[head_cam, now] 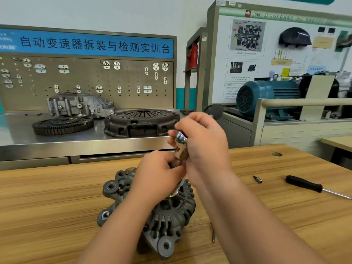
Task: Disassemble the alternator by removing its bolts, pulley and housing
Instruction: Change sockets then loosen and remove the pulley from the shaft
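Standing on the near wooden counter, the alternator sits pulley end up, centred between both forearms. Its grey ribbed housing and three mounting ears are visible. A sliver of the grooved pulley shows just beneath the left hand.

The left hand is closed, with its fingers curled round a dark shaft directly above the pulley. The right hand is closed round the upper part of a chrome ratchet tool, which stands upright on that shaft. The two hands touch each other. A dark, blurred end projects beyond the far side of the right hand, and what it is cannot be determined.

To the right on the same counter lie a black-handled screwdriver and a small bit, apart from each other. A thin metal rod lies just beside the right forearm.

On the far steel counter rest a toothed flywheel, a clutch cover and, behind them, a cast gearbox housing. A pegboard with hooks stands at the back. At far right, a blue electric motor sits before a display board.
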